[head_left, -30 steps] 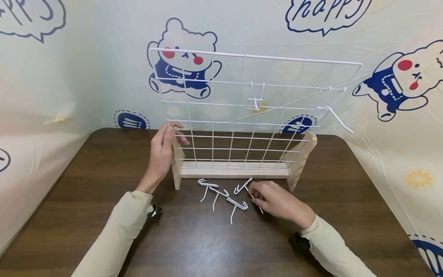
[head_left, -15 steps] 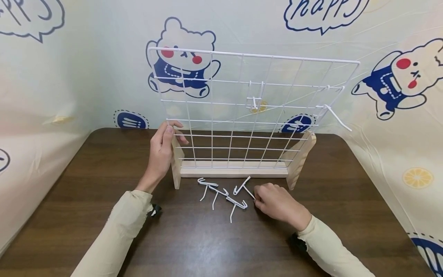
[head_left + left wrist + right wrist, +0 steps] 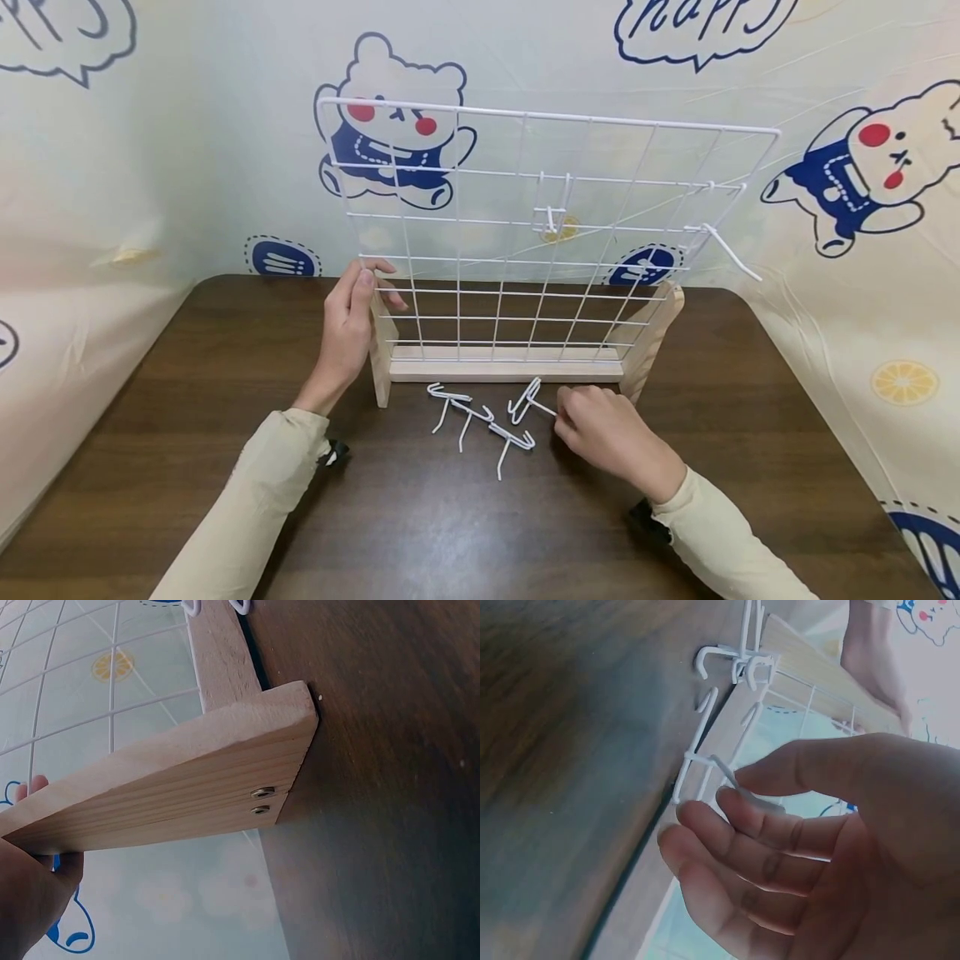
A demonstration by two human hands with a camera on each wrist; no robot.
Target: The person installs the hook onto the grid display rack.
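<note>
Pale-blue printed cloth [image 3: 240, 150] hangs behind, reading "happy" in navy letters partly cropped above. On my dark brown wood-grain table [image 3: 420, 533] stands a white wire grid [image 3: 503, 262] in a pale wooden stand [image 3: 502, 369]. My left hand [image 3: 349, 312] grips the stand's left upright, as half a second ago. My right hand [image 3: 611, 429] has edged up, pinching the stem of a slim white hook [image 3: 690, 756], which has turned, just before the stand's base. Three similar hooks [image 3: 471, 411] lie left of it.
</note>
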